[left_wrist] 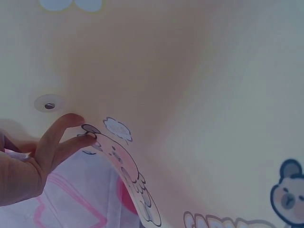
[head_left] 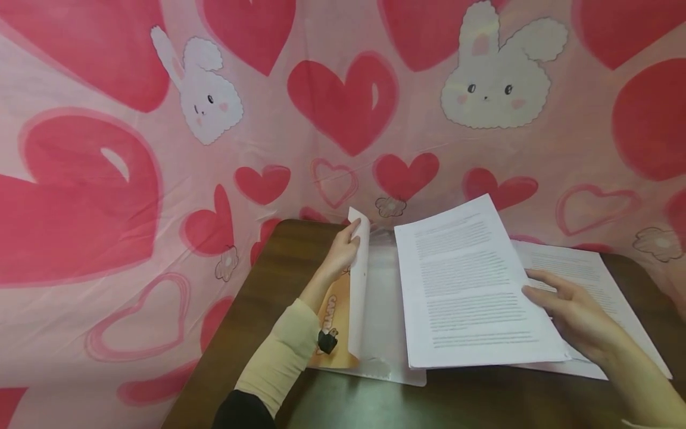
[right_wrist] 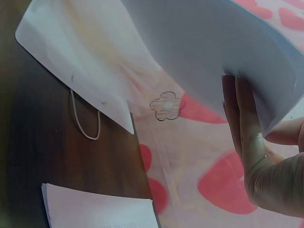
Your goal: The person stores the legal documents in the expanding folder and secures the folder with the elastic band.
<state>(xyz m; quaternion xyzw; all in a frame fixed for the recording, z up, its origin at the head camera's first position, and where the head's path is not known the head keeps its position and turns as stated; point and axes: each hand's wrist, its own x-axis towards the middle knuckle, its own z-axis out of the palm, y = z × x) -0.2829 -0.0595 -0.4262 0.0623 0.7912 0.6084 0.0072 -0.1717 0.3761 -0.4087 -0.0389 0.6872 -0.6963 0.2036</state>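
My left hand [head_left: 340,253] pinches the edge of the raised cover of a folder [head_left: 360,310] at the left of the table. Its outer face is orange with cartoon animals and lettering; a cartoon capybara [left_wrist: 118,156] lies beside my fingertips in the left wrist view. Behind that cover shows the folder's pale inner side [head_left: 383,322]. My right hand [head_left: 570,307] grips printed sheets [head_left: 466,286] by their right edge, thumb on the printed face and fingers [right_wrist: 242,104] spread against the back. The sheets are tilted up beside the folder, overlapping it in the head view.
Another stack of printed paper [head_left: 568,268] lies on the brown table [head_left: 246,316], partly behind the held sheets. A pale cord loop [right_wrist: 85,137] hangs from the folder's edge. A pink cloth [head_left: 343,36] with hearts and rabbits stands behind the table.
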